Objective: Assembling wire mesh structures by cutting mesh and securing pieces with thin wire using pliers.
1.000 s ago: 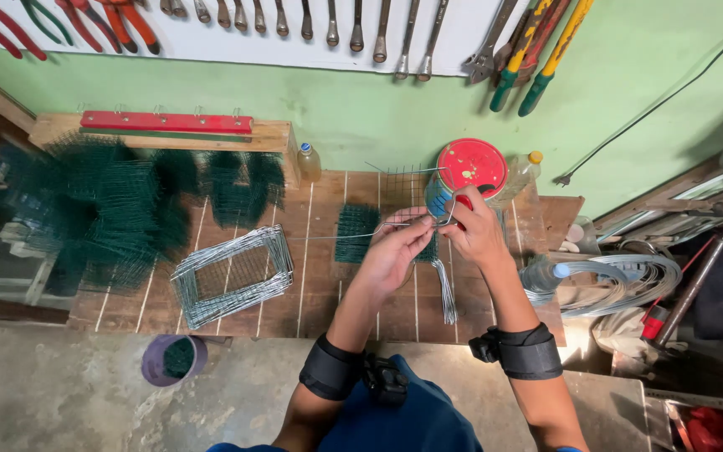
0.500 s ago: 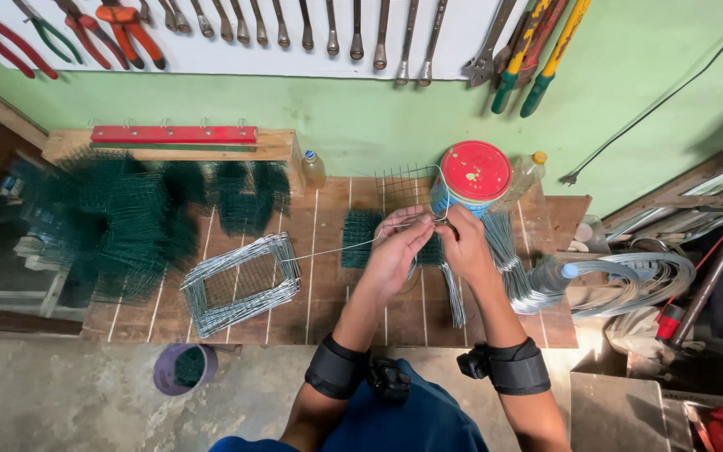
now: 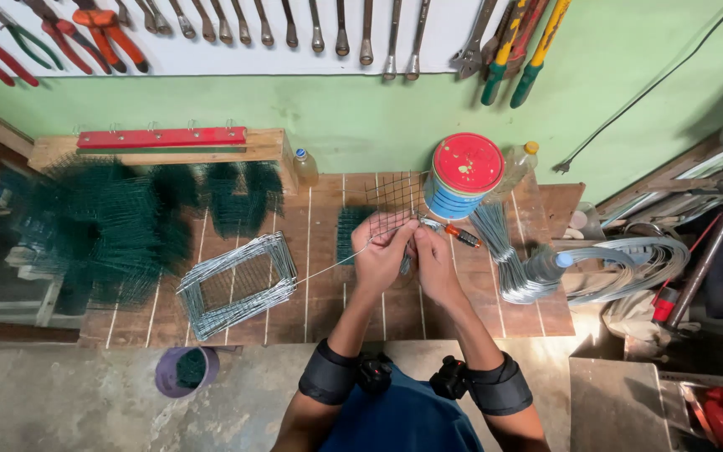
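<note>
Spotted both hands bunched together mid-bench, just below a small square mesh panel [image 3: 392, 199] tipped up at their 12 o'clock, with its lower edge right at the fingertips. Found the left hand [image 3: 381, 255] with its fingers pinched together on a thin wire strand [image 3: 328, 266]. Traced the strand's long axis out of that pinch toward 8 o'clock, straight down to the stack of bare wire frames [image 3: 236, 286] lying flat on the bench [image 3: 328, 311]. Put the free end well apart from the right hand [image 3: 433, 264] and on the left hand's side all the way, so the left was clearly the nearer one.

Saw the right hand pressed up against the left, fingers curled in toward the panel's bottom edge. Couldn't tell whether they were actually clamped on the mesh or the wire, or just resting there, too cramped in that spot.

Noticed an orange-handled screwdriver [image 3: 460, 235] just beside the right hand at about 1 o'clock, lying loose, not gripped. Clocked a red-lidded can [image 3: 464, 174] a bit past it, a bundle of straight wires [image 3: 504, 251] at 3 o'clock, and a wire coil [image 3: 629, 258] further out the same way. Left the pile of green mesh pieces [image 3: 102, 219] way off at 9 o'clock, nowhere near either hand.
</note>
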